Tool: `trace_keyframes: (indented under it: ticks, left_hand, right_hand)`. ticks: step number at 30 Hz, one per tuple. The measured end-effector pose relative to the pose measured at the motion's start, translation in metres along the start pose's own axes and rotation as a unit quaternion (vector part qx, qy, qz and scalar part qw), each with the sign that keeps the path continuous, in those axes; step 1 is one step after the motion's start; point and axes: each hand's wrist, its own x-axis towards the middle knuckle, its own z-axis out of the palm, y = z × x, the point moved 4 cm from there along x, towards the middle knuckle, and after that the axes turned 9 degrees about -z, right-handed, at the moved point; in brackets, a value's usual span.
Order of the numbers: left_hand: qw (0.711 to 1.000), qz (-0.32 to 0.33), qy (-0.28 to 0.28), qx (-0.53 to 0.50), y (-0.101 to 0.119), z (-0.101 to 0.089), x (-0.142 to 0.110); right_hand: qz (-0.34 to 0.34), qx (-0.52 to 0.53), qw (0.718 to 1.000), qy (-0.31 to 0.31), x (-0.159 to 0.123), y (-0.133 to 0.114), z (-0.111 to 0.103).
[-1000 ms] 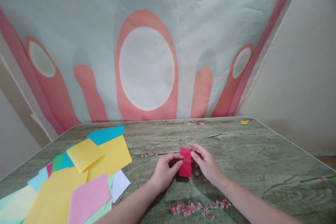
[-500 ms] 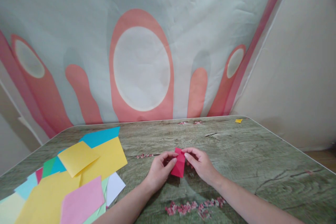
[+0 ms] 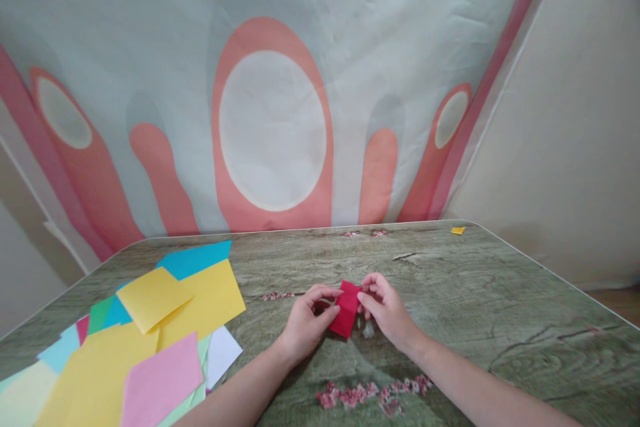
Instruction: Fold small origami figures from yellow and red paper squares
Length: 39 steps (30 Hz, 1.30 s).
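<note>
- Pinching the left side of a small red paper [image 3: 346, 315] with the left grip [image 3: 306, 320], pressing the thumb against the near face.
- Pinching the upper right edge of the same paper between thumb and forefinger of the right grip [image 3: 384, 310], curling the other fingers partly out of sight.
- Holding the red paper directly between both grips, tilting slightly, in the middle stretch of the surface [image 3: 300, 257], nearer to the near edge than to either far corner.
- Leaving contact between the paper's lower edge and the surface unclear.
- Showing loose sheets overlapping in a pile along the left edge: a blue sheet [image 3: 203, 259] toward the far left corner, a large yellow sheet [image 3: 215, 297] just beside, a pink sheet [image 3: 163, 377] and a white sheet [image 3: 221, 355] toward the near edge.
- Showing a small yellow scrap [image 3: 458, 231] near the far right corner, well apart from both grips.
</note>
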Motion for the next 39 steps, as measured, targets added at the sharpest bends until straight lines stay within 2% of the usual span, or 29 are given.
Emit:
trace_keyframes:
  ticks: [3, 9, 14, 25, 39]
  left_hand:
    - [1.0, 0.001, 0.015, 0.022, -0.003, -0.002, 0.001]
    - [0.999, -0.019, -0.021, 0.029, 0.001, 0.0, -0.001]
    - [0.998, 0.006, -0.024, 0.062, 0.008, 0.0, -0.002]
    - [1.0, 0.001, -0.03, 0.01, 0.005, -0.001, -0.001]
    - [1.0, -0.004, -0.025, 0.001, 0.007, -0.001, -0.001]
  right_hand:
    - [0.004, 0.002, 1.0, -0.006, -0.001, -0.003, 0.002]
    - [0.011, 0.031, 0.999, -0.011, -0.001, -0.004, 0.002]
    - [0.017, 0.052, 0.998, -0.015, -0.002, -0.008, 0.003]
    - [-0.001, 0.05, 0.999, -0.016, -0.002, -0.012, 0.004]
    - [-0.008, 0.041, 0.999, -0.016, -0.003, -0.008, 0.004]
